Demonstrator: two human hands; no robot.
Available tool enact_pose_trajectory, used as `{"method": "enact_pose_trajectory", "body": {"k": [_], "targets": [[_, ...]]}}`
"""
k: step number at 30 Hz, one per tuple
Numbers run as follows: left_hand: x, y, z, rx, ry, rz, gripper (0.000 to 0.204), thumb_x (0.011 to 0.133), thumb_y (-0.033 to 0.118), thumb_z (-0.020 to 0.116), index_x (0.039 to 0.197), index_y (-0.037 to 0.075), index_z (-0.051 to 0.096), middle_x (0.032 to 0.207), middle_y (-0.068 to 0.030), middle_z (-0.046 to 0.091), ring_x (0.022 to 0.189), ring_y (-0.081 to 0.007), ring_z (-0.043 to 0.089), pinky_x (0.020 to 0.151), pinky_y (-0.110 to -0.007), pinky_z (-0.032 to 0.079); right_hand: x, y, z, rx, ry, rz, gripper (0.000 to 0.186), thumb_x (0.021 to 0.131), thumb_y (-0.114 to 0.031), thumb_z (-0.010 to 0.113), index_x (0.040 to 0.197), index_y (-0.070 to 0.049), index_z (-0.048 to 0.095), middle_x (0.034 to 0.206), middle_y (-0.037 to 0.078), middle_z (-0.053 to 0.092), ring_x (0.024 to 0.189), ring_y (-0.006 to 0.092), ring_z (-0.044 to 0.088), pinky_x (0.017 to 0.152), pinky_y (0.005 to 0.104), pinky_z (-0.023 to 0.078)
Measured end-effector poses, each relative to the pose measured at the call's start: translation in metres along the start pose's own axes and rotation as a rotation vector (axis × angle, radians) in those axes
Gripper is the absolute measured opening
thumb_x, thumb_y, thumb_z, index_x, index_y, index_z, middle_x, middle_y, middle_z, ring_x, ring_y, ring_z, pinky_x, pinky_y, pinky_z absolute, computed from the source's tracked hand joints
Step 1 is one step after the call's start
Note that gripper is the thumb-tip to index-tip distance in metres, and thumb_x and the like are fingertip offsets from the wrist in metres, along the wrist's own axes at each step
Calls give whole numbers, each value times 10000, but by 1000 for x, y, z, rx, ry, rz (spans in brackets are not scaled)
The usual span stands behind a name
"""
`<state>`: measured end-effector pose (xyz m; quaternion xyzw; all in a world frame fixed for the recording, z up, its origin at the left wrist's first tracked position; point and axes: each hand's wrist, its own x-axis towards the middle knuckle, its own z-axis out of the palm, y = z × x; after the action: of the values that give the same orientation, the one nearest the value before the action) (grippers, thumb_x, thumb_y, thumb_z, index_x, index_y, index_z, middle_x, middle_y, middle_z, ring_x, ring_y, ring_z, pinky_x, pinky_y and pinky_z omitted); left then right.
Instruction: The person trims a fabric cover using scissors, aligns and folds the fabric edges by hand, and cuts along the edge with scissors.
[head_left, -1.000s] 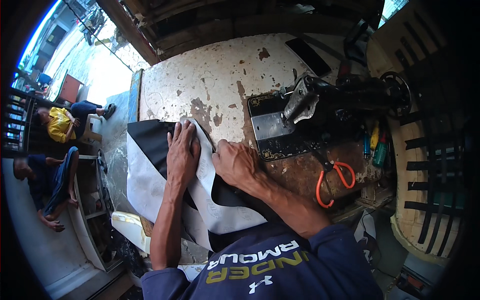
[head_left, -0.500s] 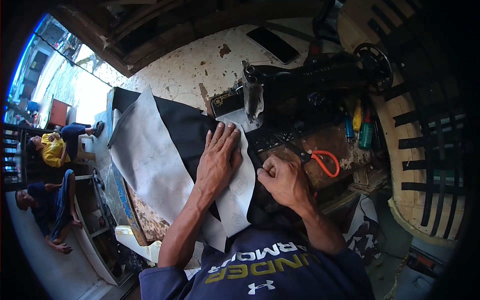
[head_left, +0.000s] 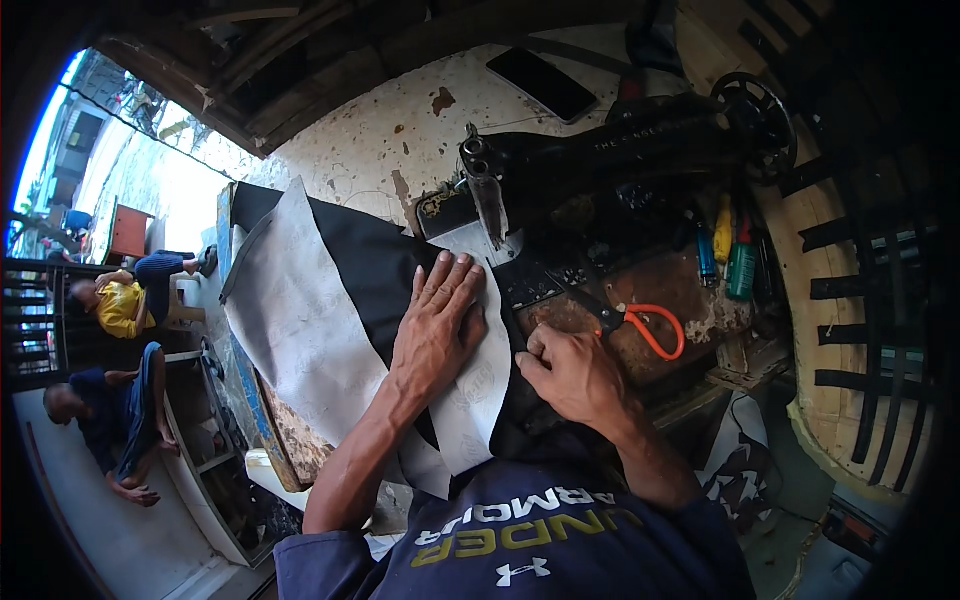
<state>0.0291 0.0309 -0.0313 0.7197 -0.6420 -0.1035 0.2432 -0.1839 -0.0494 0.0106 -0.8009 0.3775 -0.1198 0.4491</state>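
Observation:
My left hand (head_left: pixel 435 340) lies flat, fingers extended, on a pale, faintly printed strip (head_left: pixel 467 400) over black fabric (head_left: pixel 360 260). Its fingertips are near the metal plate of a black sewing machine (head_left: pixel 650 150). Just right of the strip, my right hand (head_left: pixel 570 365) has curled fingers at the black fabric's edge; what they hold, if anything, is hidden. A wider pale panel (head_left: pixel 290 300) spreads to the left. Orange-handled scissors (head_left: pixel 655 330) lie beyond my right hand, partly under the machine area.
A phone (head_left: pixel 540 85) lies at the back of the worn table (head_left: pixel 340 165). Blue, yellow and green tools (head_left: pixel 740 260) stand right of the machine, beside a slotted wooden board (head_left: pixel 855 400). Two seated people (head_left: pixel 120 305) (head_left: pixel 110 430) are at the left, beyond the table.
The fabric pieces and my left hand have moved toward the machine plate. My right hand has left the pale strip's edge and curled just right of it. The view has shifted slightly too.

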Motion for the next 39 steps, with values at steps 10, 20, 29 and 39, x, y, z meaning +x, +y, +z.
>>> {"method": "enact_pose_trajectory", "body": {"k": [10,20,29,39], "targets": [[18,1,14,-6,-23,70,631,914,107,666,1535,88,553,1633,-152,505,1577,-358,377,1319,-577,206,106,23,3,-337,323,-314,174,971,-191,696,1008,-21,711,933,207,717,861,415,710,755,502,571],[22,6,6,-126,-43,7,669,921,119,665,1574,110,519,1620,-153,521,1575,-367,378,1312,-590,211,75,1,-6,-280,180,-248,97,914,-162,710,893,-69,731,860,130,716,770,366,715,666,466,560],[17,0,14,-13,-27,42,621,940,129,669,1553,134,572,1624,-154,520,1561,-363,404,1305,-580,238,41,-50,-87,-121,26,-160,127,956,-141,742,997,-20,737,901,133,687,754,289,714,701,399,561],[25,1,17,-1,2,70,622,927,122,669,1544,147,590,1641,-207,478,1553,-408,400,1298,-584,251,180,20,-311,-987,610,114,368,1050,-270,529,1260,-48,734,1303,252,702,1211,461,665,1029,515,535]]}}
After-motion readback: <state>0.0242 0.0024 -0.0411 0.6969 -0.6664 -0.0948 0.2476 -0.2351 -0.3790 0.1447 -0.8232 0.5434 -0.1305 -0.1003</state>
